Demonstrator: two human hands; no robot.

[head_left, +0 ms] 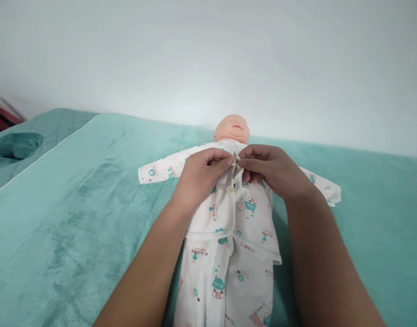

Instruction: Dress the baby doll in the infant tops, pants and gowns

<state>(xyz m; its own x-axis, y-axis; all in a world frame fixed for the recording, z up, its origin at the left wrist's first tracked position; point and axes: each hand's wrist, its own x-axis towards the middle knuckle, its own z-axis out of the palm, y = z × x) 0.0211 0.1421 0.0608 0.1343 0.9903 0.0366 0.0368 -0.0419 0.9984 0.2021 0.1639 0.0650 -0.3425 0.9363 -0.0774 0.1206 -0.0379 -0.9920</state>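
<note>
On teal blanket point(92, 204), over face-up baby doll point(233, 129), pinching front edges of printed baby shirt point(222, 213) at small fastener point(236, 161) with left hand point(206, 168) and right hand point(273, 170); could slip or misalign from bunched fabric.

A doll point(232, 128) lay on its back on a green plush cover point(92, 204) near a pale wall point(208, 59), sleeves spread wide. It wore a white printed shirt point(252, 225) and matching trousers point(205, 281). The left hand point(206, 167) and right hand point(275, 169) met at the upper chest, pinching the shirt's front edges, perhaps around a small fastener mostly hidden by the fingertips. Just below them, a pale button point(230, 189) sat on the front. Something red point(0, 122) showed at the far left.
</note>
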